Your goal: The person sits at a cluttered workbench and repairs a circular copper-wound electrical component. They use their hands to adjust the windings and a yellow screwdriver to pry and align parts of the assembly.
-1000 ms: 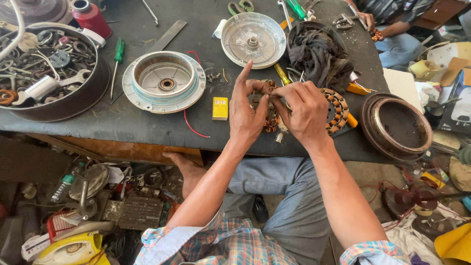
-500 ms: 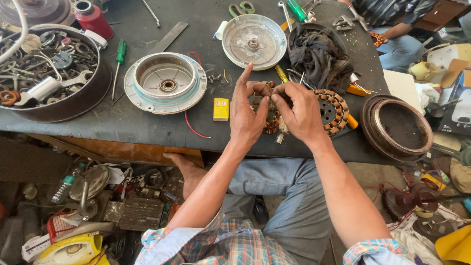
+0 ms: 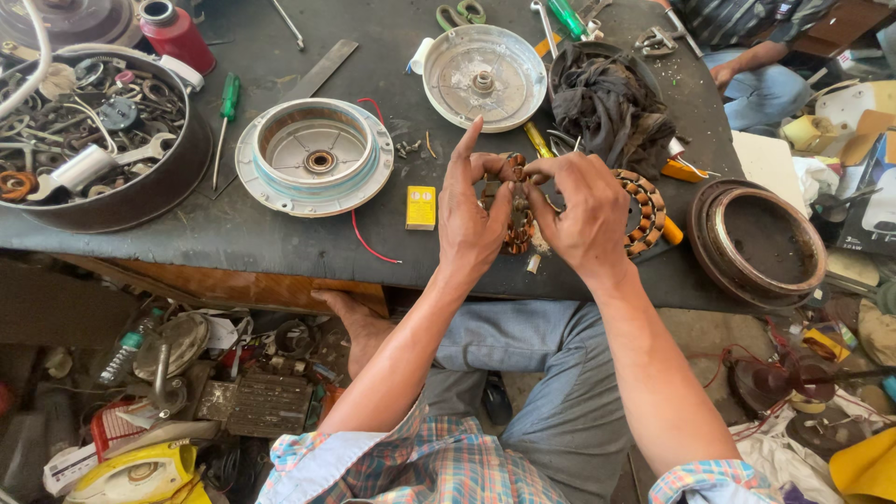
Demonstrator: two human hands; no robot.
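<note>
Both hands [image 3: 527, 219] work copper stator [image 3: 644, 213]; small yellow box [image 3: 421, 206] left

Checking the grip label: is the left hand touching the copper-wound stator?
Touching. The head view shows the left hand with thumb and fingers pressed onto the copper-wound stator, its palm covering the coils; the right hand grips it too.
</note>
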